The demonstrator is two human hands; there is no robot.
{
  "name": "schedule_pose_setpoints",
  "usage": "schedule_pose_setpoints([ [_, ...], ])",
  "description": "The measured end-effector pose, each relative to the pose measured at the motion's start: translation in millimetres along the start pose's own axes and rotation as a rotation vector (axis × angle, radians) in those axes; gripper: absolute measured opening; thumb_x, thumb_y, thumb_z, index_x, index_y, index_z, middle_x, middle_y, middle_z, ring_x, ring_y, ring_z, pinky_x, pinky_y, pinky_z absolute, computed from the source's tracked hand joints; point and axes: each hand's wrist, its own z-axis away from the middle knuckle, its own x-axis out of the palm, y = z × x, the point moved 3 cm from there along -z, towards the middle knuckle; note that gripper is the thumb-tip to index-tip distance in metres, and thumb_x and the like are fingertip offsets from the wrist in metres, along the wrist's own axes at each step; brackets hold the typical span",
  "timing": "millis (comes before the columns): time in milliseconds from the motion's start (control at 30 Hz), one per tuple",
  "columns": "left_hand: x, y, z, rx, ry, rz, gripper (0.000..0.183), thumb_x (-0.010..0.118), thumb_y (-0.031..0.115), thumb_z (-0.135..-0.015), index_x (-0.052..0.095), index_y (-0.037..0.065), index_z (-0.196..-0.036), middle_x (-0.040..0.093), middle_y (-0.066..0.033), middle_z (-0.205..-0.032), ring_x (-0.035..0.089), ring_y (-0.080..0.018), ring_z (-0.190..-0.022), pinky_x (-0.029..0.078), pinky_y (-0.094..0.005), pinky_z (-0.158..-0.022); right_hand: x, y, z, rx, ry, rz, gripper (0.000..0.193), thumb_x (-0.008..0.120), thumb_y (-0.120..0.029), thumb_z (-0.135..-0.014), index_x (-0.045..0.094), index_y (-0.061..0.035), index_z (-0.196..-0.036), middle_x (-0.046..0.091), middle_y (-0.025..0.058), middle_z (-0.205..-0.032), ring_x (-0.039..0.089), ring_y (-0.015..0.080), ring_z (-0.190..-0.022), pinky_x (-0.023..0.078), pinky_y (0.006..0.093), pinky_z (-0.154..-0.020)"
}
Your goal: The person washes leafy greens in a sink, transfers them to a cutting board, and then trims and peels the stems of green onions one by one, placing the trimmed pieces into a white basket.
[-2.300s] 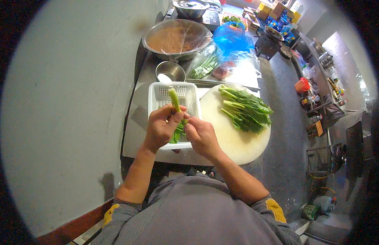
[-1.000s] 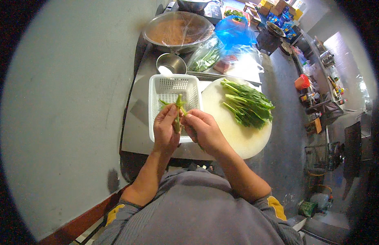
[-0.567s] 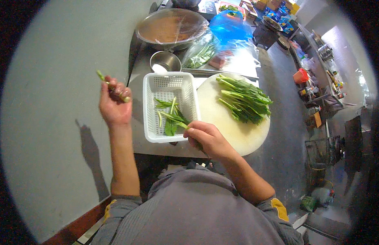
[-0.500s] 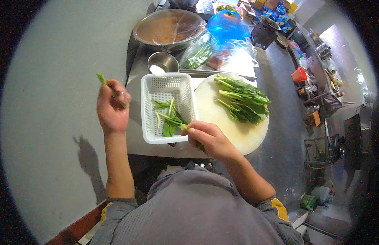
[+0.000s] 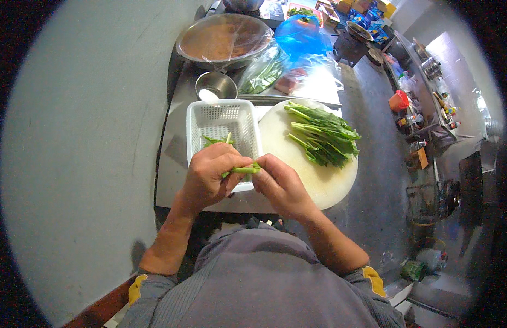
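Over the near end of a white plastic basket (image 5: pixel 190 139), my left hand (image 5: pixel 210 172) and my right hand (image 5: pixel 282 186) meet fingertip to fingertip. Both are closed on pale green leafy-vegetable stalks (image 5: pixel 246 170), pinched between thumbs and fingers. Most of what lies inside the right palm is hidden. Some cut green pieces (image 5: pixel 216 140) show inside the basket behind my left hand; the rest are covered by it. To the right, a bunch of leafy greens (image 5: pixel 327 134) rests on a round white cutting board (image 5: pixel 319 191), stalks pointing left.
Behind the basket stands a small metal bowl (image 5: pixel 226 83) with something white in it. Farther back are a large basin (image 5: pixel 226 41) under clear film, a clear bag of greens (image 5: pixel 263 74) and a blue plastic bag (image 5: pixel 302 41). A grey wall (image 5: pixel 89 147) rises at the left.
My left hand has come down and right from beside the wall to meet my right hand over the basket. My right hand has stayed nearly in place, still pinching stalks.
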Motion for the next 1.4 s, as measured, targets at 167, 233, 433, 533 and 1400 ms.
schedule_pose_setpoints([
  [167,11.8,0.3,0.4,0.042,0.024,-0.132,0.013,0.07,0.001,-0.07,0.062,0.002,-0.082,0.059,-0.0116,-0.072,0.059,-0.029,-0.068,0.047,-0.0376,-0.061,11.5,10.6,-2.2,-0.065,0.221,-0.085,0.019,0.046,-0.02,-0.1,0.053,-0.0024,-0.1,0.048,-0.002,-0.074,0.042,0.0058,-0.065,0.038,0.0217,-0.058],
  [233,16.5,0.7,1.6,0.047,0.032,-0.142,0.013,0.069,0.001,-0.07,0.061,0.002,-0.08,0.059,-0.0116,-0.071,0.058,-0.0292,-0.067,0.047,-0.0379,-0.061,15.5,22.3,-2.0,0.012,0.264,-0.222,0.019,0.046,-0.02,-0.1,0.053,-0.0026,-0.098,0.047,-0.002,-0.073,0.041,0.0055,-0.065,0.036,0.0216,-0.057],
  [433,20.5,1.3,11.6,0.036,-0.019,-0.139,0.013,0.068,0.0,-0.069,0.06,0.002,-0.08,0.058,-0.0118,-0.072,0.057,-0.0295,-0.067,0.047,-0.0378,-0.06,12.1,38.7,-8.1,-0.063,0.383,-0.05,0.027,0.045,-0.023,-0.099,0.056,0.0002,-0.091,0.053,0.0061,-0.068,0.05,0.0138,-0.064,0.042,0.0299,-0.059],
  [533,19.1,4.8,25.3,0.015,-0.028,-0.061,0.011,0.067,-0.001,-0.071,0.06,0.002,-0.079,0.058,-0.0111,-0.073,0.056,-0.0279,-0.067,0.046,-0.0357,-0.06,-10.8,44.6,-25.9,0.012,0.443,-0.191,0.025,0.046,-0.026,-0.099,0.053,-0.0051,-0.088,0.045,-0.0009,-0.064,0.04,0.0077,-0.055,0.033,0.0242,-0.048],
  [1400,103.2,-15.6,54.1,-1.136,-0.019,1.58,0.039,0.049,0.032,-0.092,0.06,0.002,-0.115,0.065,-0.0084,-0.095,0.061,-0.016,-0.079,0.05,-0.028,-0.068,-9.3,50.6,37.1,0.125,0.613,-0.843,0.019,0.054,-0.015,-0.095,0.057,0.0035,-0.101,0.065,0.0132,-0.097,0.065,0.0219,-0.086,0.052,0.0305,-0.078],
])
